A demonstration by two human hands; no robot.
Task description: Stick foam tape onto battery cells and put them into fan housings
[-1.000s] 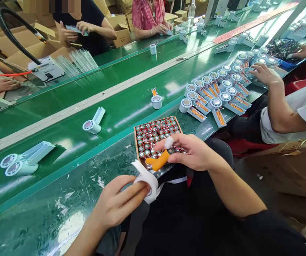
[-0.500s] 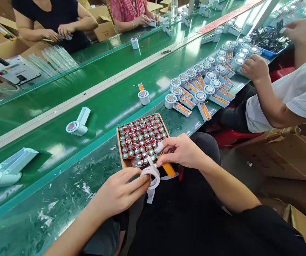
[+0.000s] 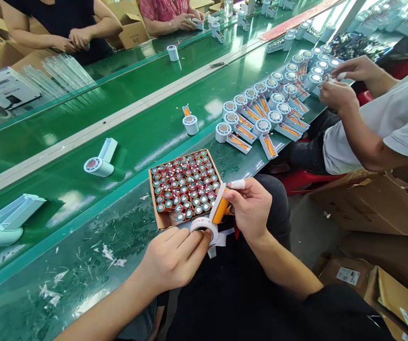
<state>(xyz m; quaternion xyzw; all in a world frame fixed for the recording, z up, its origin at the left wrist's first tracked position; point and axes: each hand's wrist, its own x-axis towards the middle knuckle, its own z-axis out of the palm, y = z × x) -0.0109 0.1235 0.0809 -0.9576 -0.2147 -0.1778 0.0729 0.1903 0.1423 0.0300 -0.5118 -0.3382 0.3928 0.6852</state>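
Note:
My left hand is closed around a roll of white tape, fingertips in its core. A strip of tape runs up from the roll to my right thumb. My right hand, with a white wrap on one finger, is closed on an orange cylindrical battery; the strip lies along its side. Just beyond both hands, an open cardboard box holds many upright batteries with red and black wires.
Pale blue round-headed housings with orange batteries crowd the bench to the right. Others, such as a housing, lie on the green conveyor. A co-worker's hands work at right; two people sit opposite. Tape scraps litter the bench.
My right hand has turned upright, tilting the battery the other way. The tape strip between my hands is longer and now lies against the battery. The co-worker's hands at right have come together.

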